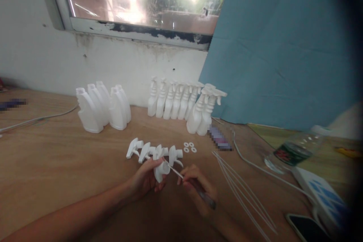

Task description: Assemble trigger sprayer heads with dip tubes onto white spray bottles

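Observation:
My left hand [146, 179] is closed around a white trigger spray head [161, 169], its round collar turned to the right. In my right hand [200, 187] is a thin-shafted tool [206, 197] with a dark handle, and its pale shaft reaches to the collar. Whether its tip is inside the collar I cannot tell. Just beyond my hands, several more spray heads [134, 148] lie in a row on the wooden table [56, 159]. Several small white ring washers [186, 150] sit to the right of that row.
At the back left stand several open white bottles [90, 111]; back right, several bottles with spray heads [168, 102]. Thin white tubes [244, 196] lie on the right, near a cable [255, 163], a clear plastic bottle [295, 151], a white box [320, 189] and a phone [306, 228].

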### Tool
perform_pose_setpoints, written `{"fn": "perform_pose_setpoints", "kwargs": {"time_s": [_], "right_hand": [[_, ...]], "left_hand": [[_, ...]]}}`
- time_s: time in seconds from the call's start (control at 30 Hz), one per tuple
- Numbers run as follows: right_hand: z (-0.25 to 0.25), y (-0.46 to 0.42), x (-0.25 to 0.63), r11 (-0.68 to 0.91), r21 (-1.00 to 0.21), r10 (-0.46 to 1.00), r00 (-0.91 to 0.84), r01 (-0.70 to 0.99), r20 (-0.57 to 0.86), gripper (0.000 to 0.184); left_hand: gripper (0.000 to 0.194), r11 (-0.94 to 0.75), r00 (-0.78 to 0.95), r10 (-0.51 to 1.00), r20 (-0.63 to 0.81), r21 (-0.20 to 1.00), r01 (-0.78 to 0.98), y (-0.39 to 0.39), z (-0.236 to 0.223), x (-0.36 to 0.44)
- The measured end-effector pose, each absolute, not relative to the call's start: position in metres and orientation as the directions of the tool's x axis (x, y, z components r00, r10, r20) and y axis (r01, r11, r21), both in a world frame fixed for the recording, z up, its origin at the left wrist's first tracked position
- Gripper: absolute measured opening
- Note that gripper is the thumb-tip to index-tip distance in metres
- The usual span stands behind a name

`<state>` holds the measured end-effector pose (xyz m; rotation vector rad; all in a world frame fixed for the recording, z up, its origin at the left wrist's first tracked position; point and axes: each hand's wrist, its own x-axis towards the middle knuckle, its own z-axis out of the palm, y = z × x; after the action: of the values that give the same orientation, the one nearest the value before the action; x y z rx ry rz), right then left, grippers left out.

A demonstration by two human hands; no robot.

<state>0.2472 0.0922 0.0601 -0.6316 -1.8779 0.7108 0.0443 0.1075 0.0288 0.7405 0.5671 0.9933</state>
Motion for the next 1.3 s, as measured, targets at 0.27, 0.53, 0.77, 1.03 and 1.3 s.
{"fn": "perform_pose_setpoints", "kwargs": {"time_s": [0.27,0.53,0.77,1.03,1.3], "right_hand": [[0.058,0.095,0.256,0.802,-0.557,0.583,-0.491,0.218,0.647,0.014],[0.056,0.097,0.254,0.867,-0.455,0.488,-0.523,0.202,0.698,0.019],[0.050,0.098,0.254,0.758,-0.635,0.614,-0.496,0.151,0.615,0.025],[0.044,0.098,0.260,0.538,-0.840,0.690,-0.534,-0.074,0.489,0.029],[0.038,0.091,0.250,0.239,-0.915,0.779,-0.498,-0.326,0.381,0.028]], "left_hand": [[0.038,0.354,0.470,0.877,-0.101,0.797,-0.489,0.105,0.029,0.045],[0.045,0.304,0.459,0.884,-0.082,0.849,-0.433,0.106,0.020,0.050],[0.058,0.233,0.504,0.862,-0.054,0.925,-0.300,0.109,0.012,0.048],[0.058,0.190,0.479,0.873,-0.088,0.967,-0.170,0.105,0.018,0.049],[0.051,0.193,0.524,0.848,-0.077,0.966,-0.171,0.107,0.020,0.046]]}}
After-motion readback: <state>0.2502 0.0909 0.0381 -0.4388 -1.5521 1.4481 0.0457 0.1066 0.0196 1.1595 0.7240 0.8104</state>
